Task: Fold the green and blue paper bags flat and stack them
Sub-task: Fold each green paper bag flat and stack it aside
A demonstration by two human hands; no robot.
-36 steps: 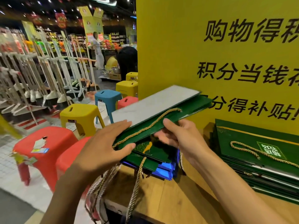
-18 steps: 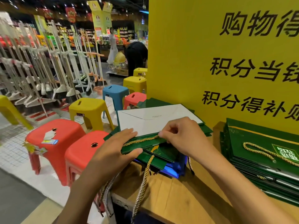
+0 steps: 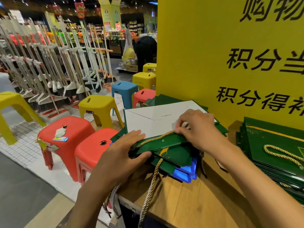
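A folded green paper bag (image 3: 162,143) with a white inner panel (image 3: 148,120) lies on top of a pile of flat green bags, with blue bags (image 3: 187,171) sticking out underneath. My left hand (image 3: 121,155) grips the bag's near left edge, thumb beneath, fingers on top. My right hand (image 3: 197,127) pinches the gold rope handle (image 3: 158,137) at the bag's top edge. A second rope handle (image 3: 149,191) hangs off the pile over the table's front.
A second stack of flat green bags (image 3: 276,153) lies at the right on the wooden table (image 3: 189,203). A yellow sign board (image 3: 205,55) stands behind. Red stools (image 3: 92,152), yellow and blue stools and broom racks (image 3: 49,66) stand left; a bent-over person (image 3: 146,51) is far back.
The green bag, held tilted up in the air a second ago, has come down flat onto the pile. Both hands followed it down and keep hold of its near edge.
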